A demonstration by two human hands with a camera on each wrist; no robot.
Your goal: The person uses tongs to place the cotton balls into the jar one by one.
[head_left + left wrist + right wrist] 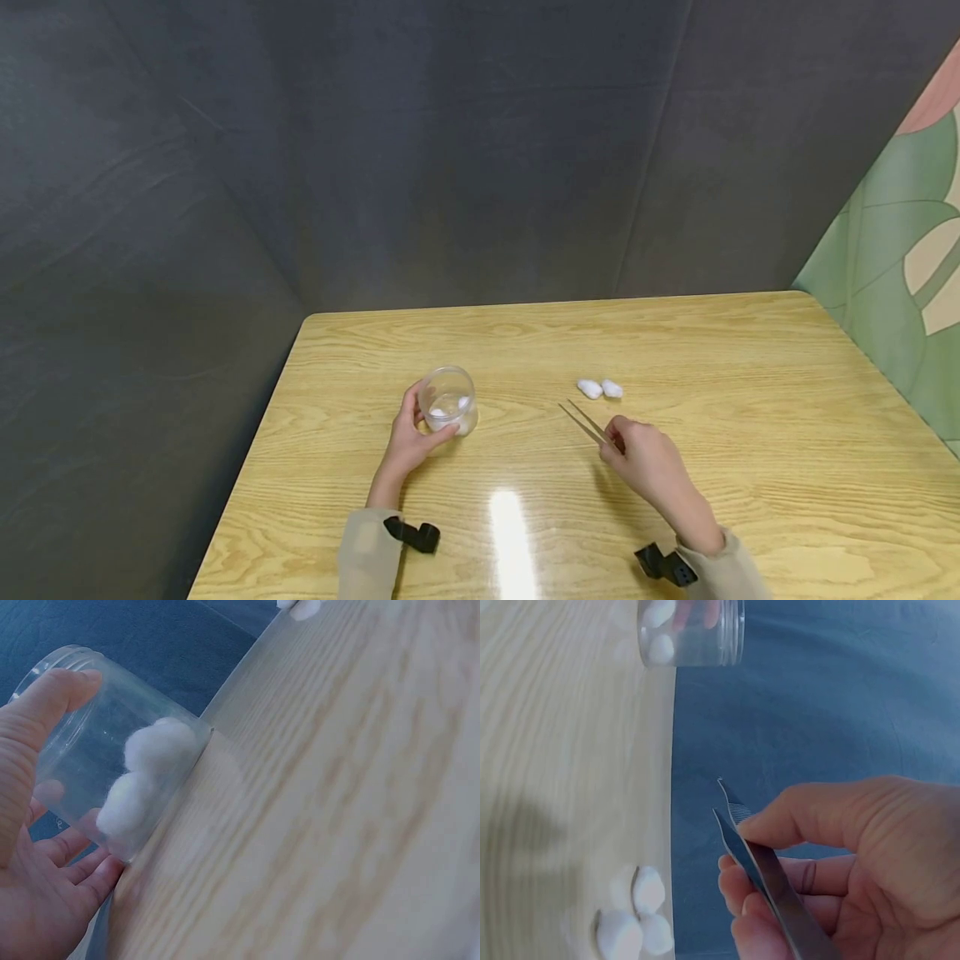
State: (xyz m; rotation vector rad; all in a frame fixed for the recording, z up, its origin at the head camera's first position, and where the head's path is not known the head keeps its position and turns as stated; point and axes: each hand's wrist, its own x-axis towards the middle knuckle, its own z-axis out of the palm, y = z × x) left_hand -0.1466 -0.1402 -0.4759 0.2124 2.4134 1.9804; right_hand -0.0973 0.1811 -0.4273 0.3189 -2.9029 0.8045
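On the table stands a clear open-topped jar, and my left hand holds it, thumb on the near side and fingers around the far side. White cotton balls lie at the bottom of the jar; at least two show. My right hand pinches metal tweezers between thumb and fingers. The tweezers' tips are apart with nothing between them, above the table. Just beyond the tips, a small group of cotton balls lies on the wood; three show in the right wrist view.
The wooden table has a dark grey cloth screen along its back and left. A patterned green and pink surface borders the right side. Light glares off the table's front middle.
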